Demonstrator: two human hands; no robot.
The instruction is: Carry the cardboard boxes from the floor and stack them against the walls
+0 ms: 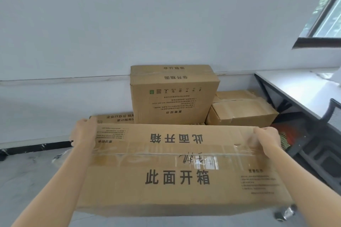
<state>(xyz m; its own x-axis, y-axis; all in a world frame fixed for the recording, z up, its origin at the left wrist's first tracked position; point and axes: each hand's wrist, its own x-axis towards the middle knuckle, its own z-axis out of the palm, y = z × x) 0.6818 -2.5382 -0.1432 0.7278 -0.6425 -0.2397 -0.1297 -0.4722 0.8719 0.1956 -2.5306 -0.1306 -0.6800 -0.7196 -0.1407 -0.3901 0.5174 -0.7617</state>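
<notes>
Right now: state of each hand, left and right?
Left hand: grips the far left corner of the large cardboard box.
Right hand: grips the same box's far right corner.

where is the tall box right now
In the head view the tall box stands mid-frame against the white wall, a low taped box to its right and the carried long box in front of it.

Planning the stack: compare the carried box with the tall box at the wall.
The carried box is wide and flat; the tall box is narrower and higher. The left hand and right hand grip the carried box at its far corners; the tall box rests by the wall. The carried box has handwriting on top; the tall box shows none. Both are taped brown cardboard with black print.
</notes>
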